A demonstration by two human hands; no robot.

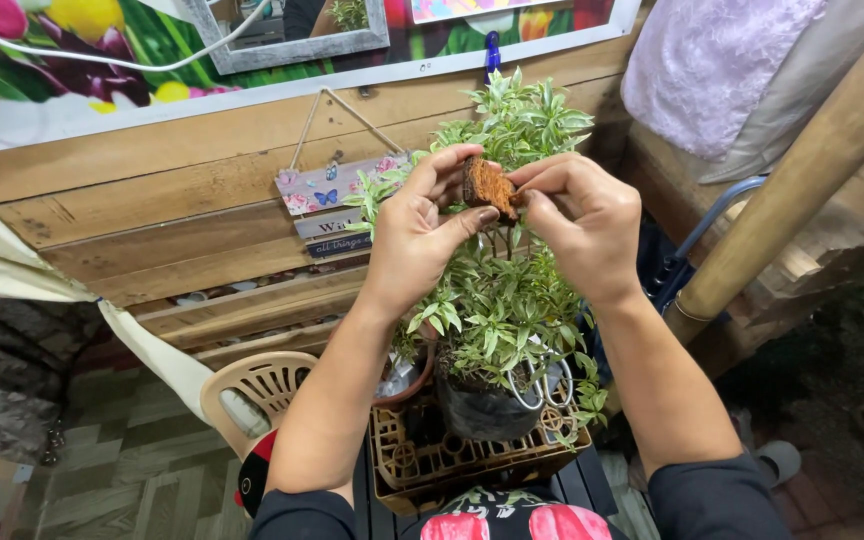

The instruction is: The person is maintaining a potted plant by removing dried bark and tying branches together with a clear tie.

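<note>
Plank wall point(152, 200) behind, tiled floor point(132, 470) — hands pinch husk chunk point(489, 187).

Both hands were raised above a variegated potted plant point(497, 300). The left hand point(417, 235) and the right hand point(584, 225) pinched a small brown chunk of coconut husk point(489, 187) between their fingertips. The plant's black pot point(482, 405) sat in a brown plastic basket point(432, 465), beside a beige plastic chair point(262, 385).
</note>
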